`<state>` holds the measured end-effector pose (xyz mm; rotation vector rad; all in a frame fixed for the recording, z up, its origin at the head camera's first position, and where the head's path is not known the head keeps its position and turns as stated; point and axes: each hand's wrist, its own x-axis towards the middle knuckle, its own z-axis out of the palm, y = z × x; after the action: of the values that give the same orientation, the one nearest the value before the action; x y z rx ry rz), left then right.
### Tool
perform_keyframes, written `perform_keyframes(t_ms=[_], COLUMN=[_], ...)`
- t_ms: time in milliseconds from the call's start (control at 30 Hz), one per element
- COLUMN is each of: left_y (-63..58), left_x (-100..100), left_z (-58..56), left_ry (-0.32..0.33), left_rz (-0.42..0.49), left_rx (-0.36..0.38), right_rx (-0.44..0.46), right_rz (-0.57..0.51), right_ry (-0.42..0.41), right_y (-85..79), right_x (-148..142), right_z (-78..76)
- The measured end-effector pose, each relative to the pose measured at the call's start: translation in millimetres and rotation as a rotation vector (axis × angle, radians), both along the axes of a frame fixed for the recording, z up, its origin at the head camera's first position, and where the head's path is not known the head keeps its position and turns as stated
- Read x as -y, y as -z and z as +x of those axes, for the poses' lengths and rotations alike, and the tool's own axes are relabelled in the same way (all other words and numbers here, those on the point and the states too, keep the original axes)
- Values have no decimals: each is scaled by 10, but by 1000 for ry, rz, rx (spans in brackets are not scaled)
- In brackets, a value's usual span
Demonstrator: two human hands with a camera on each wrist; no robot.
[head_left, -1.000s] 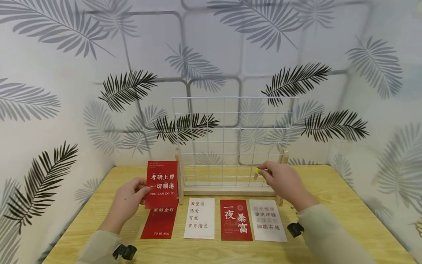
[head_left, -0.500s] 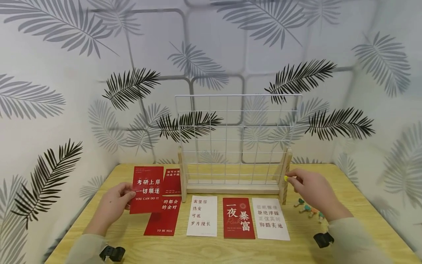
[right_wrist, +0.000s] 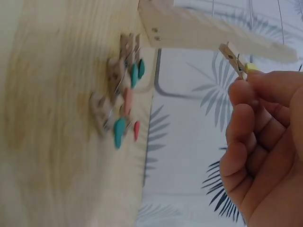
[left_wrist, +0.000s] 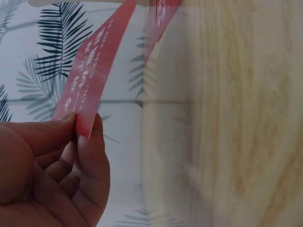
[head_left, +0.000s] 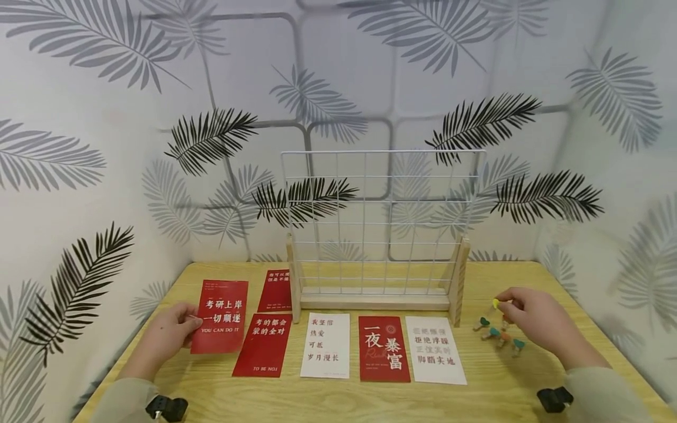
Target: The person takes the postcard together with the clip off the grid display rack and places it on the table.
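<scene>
My left hand (head_left: 168, 332) pinches a red card (head_left: 221, 320) with white lettering by its edge, thumb on the front face. In the left wrist view the card (left_wrist: 94, 66) tilts up between thumb and fingers. Between the thumb and index finger of my right hand (head_left: 545, 320) is a small wooden clothespin (right_wrist: 233, 59) with a yellow heart-like end. Below that hand, several more clothespins (head_left: 492, 333) with teal, orange and pink ends lie in a loose cluster on the wooden table (head_left: 328, 402).
A white wire grid (head_left: 378, 235) stands upright in a wooden base (head_left: 370, 302) at the back. Before it lie a red card (head_left: 262, 346), a white card (head_left: 325, 346), another red card (head_left: 385, 352) and another white card (head_left: 435, 352). One more red card (head_left: 275, 294) is partly behind the left post.
My left hand has carried the red card left and down, uncovering the cards behind it. My right hand has drawn the clothespin away from the grid, rightward, over the cluster.
</scene>
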<state>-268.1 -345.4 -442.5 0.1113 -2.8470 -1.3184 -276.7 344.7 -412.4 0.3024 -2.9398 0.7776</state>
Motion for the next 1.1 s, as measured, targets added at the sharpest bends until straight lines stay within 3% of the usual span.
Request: perform_keyframes(t_ms=[200,433,700,1100], left_y=[94,123,150,177], left_x=[66,79,66,141], left_z=[-30,-67,-150,-161], left_ry=[20,18,11,-13], left_rz=[-13,-16,-31,-111], left_rx=[56,111,224,236], right_rx=[108,158,193,210], right_rz=[-10,32,44,134], right_ry=[42,71,75,37], right_y=[126,302,426,446], right_x=[-315,-584,-674,-683], right_z=[-16,-109,-137,-210])
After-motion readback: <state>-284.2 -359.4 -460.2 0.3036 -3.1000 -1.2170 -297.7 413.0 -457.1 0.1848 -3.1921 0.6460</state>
